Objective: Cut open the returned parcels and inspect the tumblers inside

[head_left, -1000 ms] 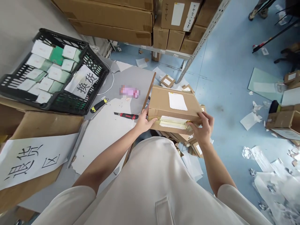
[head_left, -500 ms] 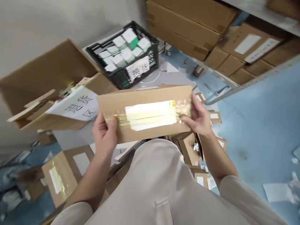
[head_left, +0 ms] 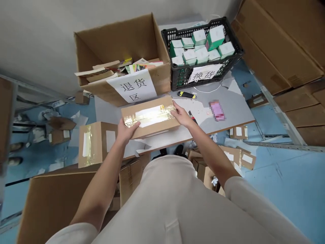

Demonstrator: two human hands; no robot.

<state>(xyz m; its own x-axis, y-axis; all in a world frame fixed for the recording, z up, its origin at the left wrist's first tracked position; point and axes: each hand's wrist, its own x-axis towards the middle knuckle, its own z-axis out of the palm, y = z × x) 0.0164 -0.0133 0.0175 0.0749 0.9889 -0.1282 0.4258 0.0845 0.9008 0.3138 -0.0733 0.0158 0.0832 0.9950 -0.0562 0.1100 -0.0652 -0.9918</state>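
Pale grey wall [head_left: 45,44], blue floor [head_left: 286,186], grey table [head_left: 236,108]

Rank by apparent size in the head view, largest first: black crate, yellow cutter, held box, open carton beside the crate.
1. Open carton
2. Black crate
3. Held box
4. Yellow cutter

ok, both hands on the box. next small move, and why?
I'd probably settle the box flat on the table, taped face up: the left hand and right hand grip opposite ends, tape runs along that face, and a knife lies near the right hand. Can't tell if box and table touch.
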